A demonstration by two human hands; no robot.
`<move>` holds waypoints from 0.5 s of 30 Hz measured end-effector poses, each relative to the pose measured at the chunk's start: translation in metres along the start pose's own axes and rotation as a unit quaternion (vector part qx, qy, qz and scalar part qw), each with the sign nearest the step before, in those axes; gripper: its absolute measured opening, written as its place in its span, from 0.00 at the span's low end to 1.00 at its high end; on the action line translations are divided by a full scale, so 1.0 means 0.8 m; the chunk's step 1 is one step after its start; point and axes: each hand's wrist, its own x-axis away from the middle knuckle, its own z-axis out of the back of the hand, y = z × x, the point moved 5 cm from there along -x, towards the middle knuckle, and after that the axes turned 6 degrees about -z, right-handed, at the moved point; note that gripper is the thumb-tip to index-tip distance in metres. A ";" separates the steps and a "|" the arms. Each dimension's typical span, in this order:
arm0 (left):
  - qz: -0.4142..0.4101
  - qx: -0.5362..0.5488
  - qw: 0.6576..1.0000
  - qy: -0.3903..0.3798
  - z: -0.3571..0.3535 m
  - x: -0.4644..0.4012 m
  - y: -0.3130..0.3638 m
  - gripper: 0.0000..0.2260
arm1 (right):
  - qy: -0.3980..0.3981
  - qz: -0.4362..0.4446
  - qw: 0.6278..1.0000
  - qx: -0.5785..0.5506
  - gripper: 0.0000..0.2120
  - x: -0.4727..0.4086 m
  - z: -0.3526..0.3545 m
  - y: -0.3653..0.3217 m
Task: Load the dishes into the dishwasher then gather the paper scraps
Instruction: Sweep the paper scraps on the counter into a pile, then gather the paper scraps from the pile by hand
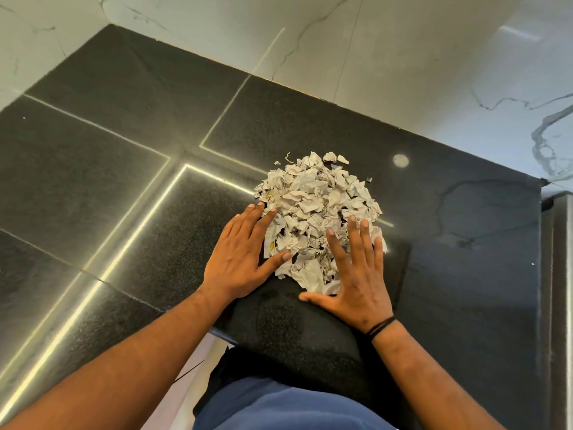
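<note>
A heap of torn paper scraps [319, 218] lies on a polished black granite worktop [124, 156] set into a corner of white marble-veined walls [418, 57]. The left hand [245, 259] and right hand [356, 274], fingers straight and spread, press against the heap's near edges.

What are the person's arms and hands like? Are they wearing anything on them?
Both arms are bare, with no sleeves showing. The left hand wears nothing: no ring, watch or glove. The right hand is bare too, but its wrist has a thin black band, looped round like a couple of cords. The fingers have short nails.
</note>
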 end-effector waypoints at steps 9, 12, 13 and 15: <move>-0.003 0.009 1.000 0.009 0.000 0.001 0.000 0.37 | 0.008 -0.002 1.000 -0.012 0.57 -0.023 -0.002 0.001; -0.006 0.019 1.000 0.017 0.001 0.002 -0.001 0.37 | 0.026 0.004 0.999 -0.038 0.56 -0.020 0.002 0.000; -0.007 0.025 0.999 0.021 0.001 0.002 -0.001 0.37 | 0.033 0.002 0.998 -0.051 0.54 -0.020 0.004 -0.001; -0.004 0.047 0.998 0.032 0.003 0.002 -0.002 0.37 | 0.053 -0.014 0.995 -0.083 0.49 -0.018 0.009 -0.001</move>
